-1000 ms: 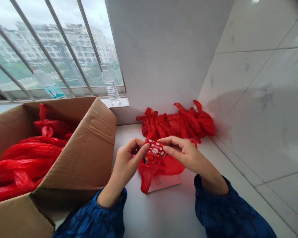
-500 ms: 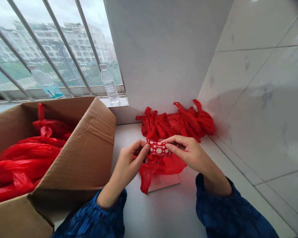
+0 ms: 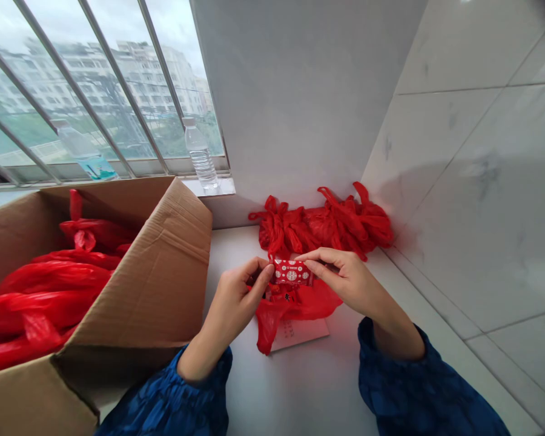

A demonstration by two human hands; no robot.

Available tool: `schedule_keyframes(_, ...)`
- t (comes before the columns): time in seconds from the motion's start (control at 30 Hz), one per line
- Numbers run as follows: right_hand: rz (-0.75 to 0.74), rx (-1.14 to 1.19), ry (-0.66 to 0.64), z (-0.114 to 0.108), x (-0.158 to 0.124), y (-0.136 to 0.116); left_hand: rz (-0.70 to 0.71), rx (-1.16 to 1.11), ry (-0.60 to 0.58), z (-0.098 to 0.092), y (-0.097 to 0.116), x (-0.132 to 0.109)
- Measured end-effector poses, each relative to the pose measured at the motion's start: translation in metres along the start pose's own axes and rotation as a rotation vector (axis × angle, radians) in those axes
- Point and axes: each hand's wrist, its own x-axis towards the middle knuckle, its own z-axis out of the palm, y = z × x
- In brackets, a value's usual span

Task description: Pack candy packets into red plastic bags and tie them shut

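A small red packet with white patterns (image 3: 291, 272) is pinched between both hands above the white counter. My left hand (image 3: 236, 300) grips its left end with thumb and fingers closed. My right hand (image 3: 345, 281) pinches its right end. Directly under the packet lies an open red plastic bag (image 3: 295, 306) with small red items inside, resting on a pale pink card (image 3: 300, 333).
A large open cardboard box (image 3: 163, 266) filled with red plastic bags (image 3: 49, 290) stands at the left. A heap of tied red bags (image 3: 327, 224) lies against the back wall. Two water bottles (image 3: 200, 154) stand on the windowsill. A tiled wall (image 3: 472, 181) runs along the right.
The packet has been turned from tilted to level and raised slightly away from me; both hands shifted a little with it.
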Motion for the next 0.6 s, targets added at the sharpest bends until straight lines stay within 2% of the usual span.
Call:
schedule_keyframes(0.2,-0.030,-0.095,-0.010,-0.003,-0.002,-0.001,0.019,0.074,0.020,-0.002,-0.001,0.000)
schedule_keyframes(0.3,-0.015,-0.399,-0.028,-0.006,-0.005,0.003,0.012,0.133,0.059,-0.005,-0.002,0.001)
schedule_keyframes(0.43,0.131,-0.860,-0.108,-0.007,-0.007,0.018,0.008,0.181,0.104,-0.008,-0.003,0.000)
schedule_keyframes(0.5,0.168,-0.960,-0.094,-0.006,-0.006,0.026,0.012,0.193,0.093,-0.008,-0.002,0.001)
schedule_keyframes(0.6,0.151,-0.945,-0.036,-0.007,-0.006,0.028,0.010,0.237,0.058,-0.010,0.001,0.001)
